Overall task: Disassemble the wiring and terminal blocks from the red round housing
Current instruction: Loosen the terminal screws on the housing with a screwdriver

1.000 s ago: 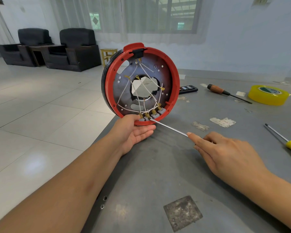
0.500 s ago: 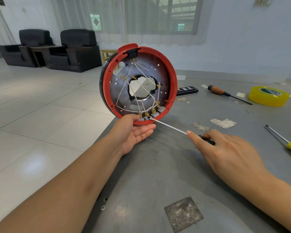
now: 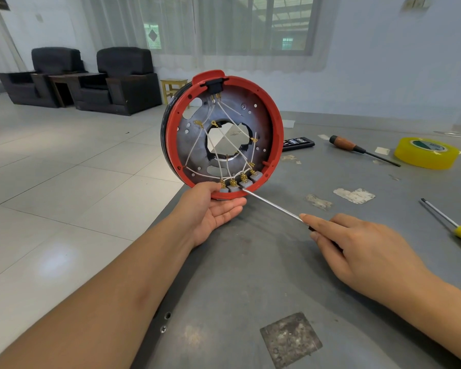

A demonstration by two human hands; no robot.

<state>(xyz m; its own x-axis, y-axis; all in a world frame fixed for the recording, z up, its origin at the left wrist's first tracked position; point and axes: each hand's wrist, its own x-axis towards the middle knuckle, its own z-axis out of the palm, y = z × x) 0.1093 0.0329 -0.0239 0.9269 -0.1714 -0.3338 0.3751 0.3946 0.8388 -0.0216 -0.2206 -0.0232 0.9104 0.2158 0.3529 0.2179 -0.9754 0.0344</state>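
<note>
the left hand [image 3: 214,206] grips the lower rim of the red round housing [image 3: 276,134], holding it upright above the near-left edge of the desk [image 3: 250,288]. the right hand [image 3: 362,249] clasps a screwdriver [image 3: 274,206] whose tip sits at the grey terminal blocks [image 3: 240,183] inside the housing's bottom rim, close beside the left thumb. if the tip slips off, it could jab that thumb or nick the white wires [image 3: 213,145]; a tilted shaft would cause it.
</note>
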